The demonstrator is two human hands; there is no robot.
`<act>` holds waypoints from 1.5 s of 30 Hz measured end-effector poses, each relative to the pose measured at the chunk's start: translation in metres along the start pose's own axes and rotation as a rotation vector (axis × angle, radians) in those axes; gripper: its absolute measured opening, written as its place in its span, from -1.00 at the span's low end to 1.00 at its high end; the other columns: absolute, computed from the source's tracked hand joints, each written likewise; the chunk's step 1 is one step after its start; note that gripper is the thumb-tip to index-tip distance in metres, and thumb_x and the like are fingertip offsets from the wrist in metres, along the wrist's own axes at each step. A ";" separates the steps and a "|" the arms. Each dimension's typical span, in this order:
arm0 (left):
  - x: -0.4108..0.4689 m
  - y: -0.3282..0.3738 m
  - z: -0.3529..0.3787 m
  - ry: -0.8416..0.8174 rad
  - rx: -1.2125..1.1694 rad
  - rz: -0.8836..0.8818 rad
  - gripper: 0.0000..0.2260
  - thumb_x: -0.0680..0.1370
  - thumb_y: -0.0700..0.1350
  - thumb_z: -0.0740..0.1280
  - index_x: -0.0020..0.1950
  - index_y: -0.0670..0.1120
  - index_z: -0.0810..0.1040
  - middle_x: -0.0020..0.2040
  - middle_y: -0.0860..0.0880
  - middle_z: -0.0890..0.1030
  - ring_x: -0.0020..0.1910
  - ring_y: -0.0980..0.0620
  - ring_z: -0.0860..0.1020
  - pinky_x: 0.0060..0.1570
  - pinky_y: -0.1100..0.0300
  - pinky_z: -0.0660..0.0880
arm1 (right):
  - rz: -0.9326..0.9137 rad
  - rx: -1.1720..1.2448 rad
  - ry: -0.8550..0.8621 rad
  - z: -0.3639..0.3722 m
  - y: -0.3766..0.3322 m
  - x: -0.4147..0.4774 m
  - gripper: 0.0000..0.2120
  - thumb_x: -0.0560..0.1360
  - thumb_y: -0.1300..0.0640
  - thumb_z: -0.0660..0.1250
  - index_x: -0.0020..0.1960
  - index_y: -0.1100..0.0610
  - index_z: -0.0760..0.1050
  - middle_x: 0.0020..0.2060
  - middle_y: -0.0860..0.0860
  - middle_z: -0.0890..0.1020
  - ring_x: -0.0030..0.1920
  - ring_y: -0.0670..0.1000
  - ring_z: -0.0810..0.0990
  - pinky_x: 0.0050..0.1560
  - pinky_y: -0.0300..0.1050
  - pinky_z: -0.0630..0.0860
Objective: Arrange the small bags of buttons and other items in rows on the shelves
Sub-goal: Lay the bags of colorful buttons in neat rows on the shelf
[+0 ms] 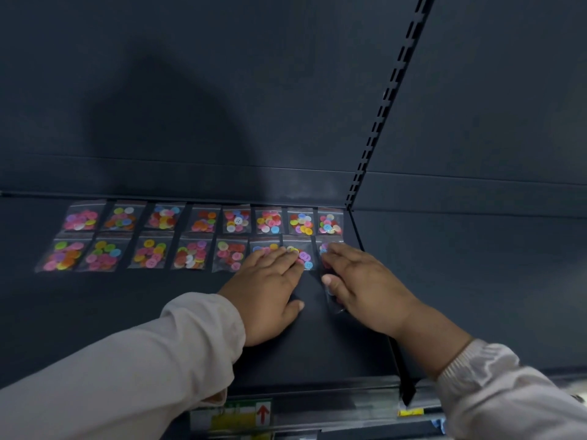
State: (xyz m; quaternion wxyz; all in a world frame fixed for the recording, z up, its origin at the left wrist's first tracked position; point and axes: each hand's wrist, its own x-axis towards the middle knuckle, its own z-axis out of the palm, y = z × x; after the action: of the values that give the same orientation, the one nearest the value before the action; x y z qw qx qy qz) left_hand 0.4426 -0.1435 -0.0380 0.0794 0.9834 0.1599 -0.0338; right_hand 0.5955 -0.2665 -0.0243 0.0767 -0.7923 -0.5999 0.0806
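L hand (270, 287) lies flat, palm down, fingers straight and together. The tips press on the 6th bag (263, 247) and the 7th bag (305, 259) of the front row (149, 254); thumb is out to the side on bare shelf (127, 296). R hand (362, 287) is also palm down, fingers stretched fwd and lying on the 8th bag (324, 247), the last at the right end, so most of that bag is hidden. A bit of clear plastic (334, 301) shows under the R thumb and palm; can't tell if it's held or what's in it.

Bags are small, clear, w/ mixed colour buttons, lying flat on the dark shelf in 2 rows of 8. Back row (203, 219) sits near the rear panel (222, 90), front row just before it, bags side by side w/ narrow gaps. Slotted upright (381, 122) rises at the shelf's right rear corner. Both arms wear pale sleeves (143, 360). A label w/ red arrow (263, 413) sits on the shelf's front edge.
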 end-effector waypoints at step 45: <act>-0.343 -0.395 -0.065 0.301 -0.009 -0.768 -0.61 0.54 0.06 0.17 0.33 -0.02 0.42 0.30 -0.04 0.46 0.24 -0.07 0.44 0.21 0.01 0.40 | -0.319 0.113 -0.017 0.072 -0.481 0.225 -0.66 0.55 0.09 0.18 0.32 0.11 0.39 0.30 0.06 0.44 0.29 0.11 0.38 0.23 -0.11 0.35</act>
State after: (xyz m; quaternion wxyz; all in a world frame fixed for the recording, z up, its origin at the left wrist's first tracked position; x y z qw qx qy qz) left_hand -0.0055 0.1311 0.0001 0.0410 0.8458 0.5252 0.0837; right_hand 0.1887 0.0811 0.0020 0.1278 -0.6806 -0.7133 0.1079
